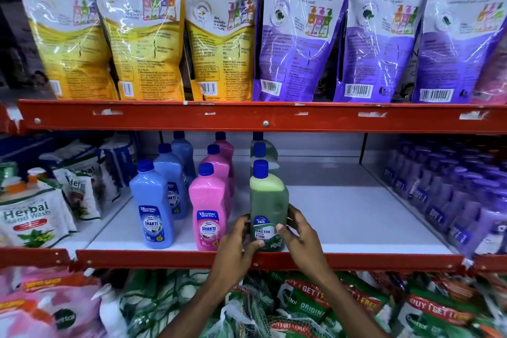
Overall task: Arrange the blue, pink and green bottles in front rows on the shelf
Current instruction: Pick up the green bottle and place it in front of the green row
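While both hands hold it, the green bottle (pixel 268 210) stands upright at the front edge of the shelf (pixel 356 228), its long axis vertical. The left hand (pixel 233 245) and right hand (pixel 297 233) press its label from either side, fingers (pixel 282 229) closed on it. The pink bottle (pixel 208 208) stands just beside it on the left, the blue bottle (pixel 151 207) beyond that; the two rows run back behind them.

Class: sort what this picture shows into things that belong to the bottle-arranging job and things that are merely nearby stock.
Job: blue bottles; pink bottles; green bottle, gripped by left hand and right hand; white shelf.

Nearby: Santoor pouches; purple bottles; herbal hand wash packs; Dettol packs.
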